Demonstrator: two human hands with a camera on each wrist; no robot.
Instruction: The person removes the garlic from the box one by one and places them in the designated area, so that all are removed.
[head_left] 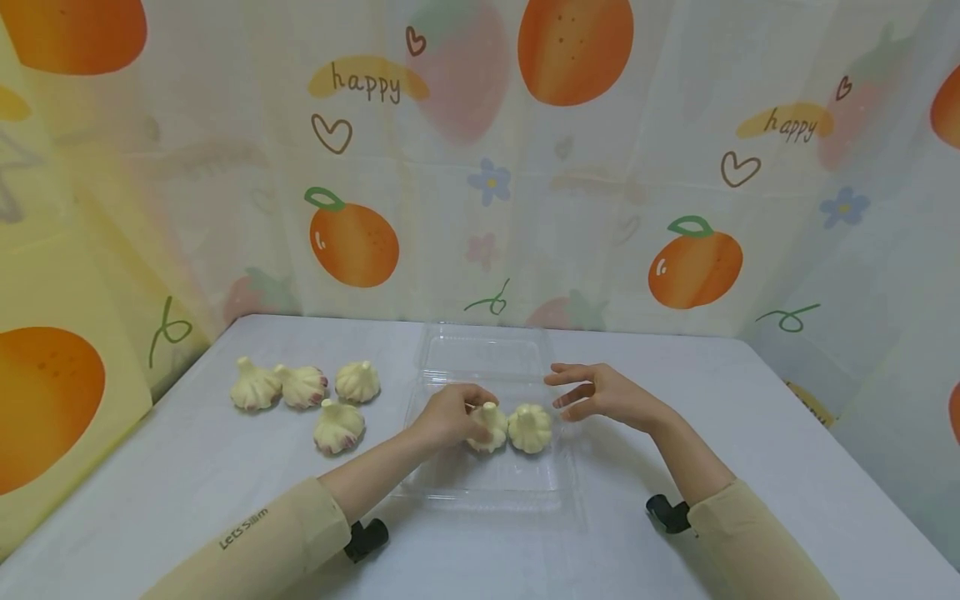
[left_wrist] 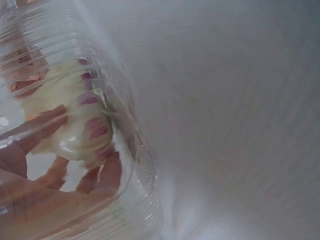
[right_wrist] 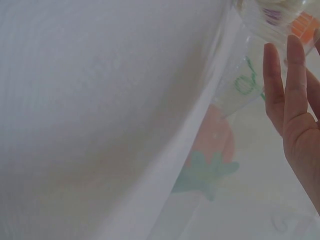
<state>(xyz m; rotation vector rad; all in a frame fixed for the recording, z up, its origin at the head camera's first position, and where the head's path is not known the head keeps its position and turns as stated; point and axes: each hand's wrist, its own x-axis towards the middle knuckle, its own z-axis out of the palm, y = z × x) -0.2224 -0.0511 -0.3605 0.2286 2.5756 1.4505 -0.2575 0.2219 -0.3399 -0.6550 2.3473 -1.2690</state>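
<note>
My left hand (head_left: 448, 414) reaches into a clear plastic clamshell box (head_left: 487, 493) and grips a pale garlic bulb (head_left: 491, 425) between thumb and fingers. In the left wrist view, purple tinges show on that bulb (left_wrist: 75, 135) through the ribbed box wall. Right beside it, a second garlic bulb (head_left: 530, 430) sits inside the box. My right hand (head_left: 609, 395) hovers by the right side of the box with nothing in it. Its fingers (right_wrist: 296, 85) look fairly straight in the right wrist view.
Several garlic bulbs (head_left: 339, 427) lie loosely grouped on the white table (head_left: 637, 542) to the left. The lid (head_left: 483, 350) of the box is laid back behind it. A fruit-print curtain (head_left: 555, 242) hangs behind the table.
</note>
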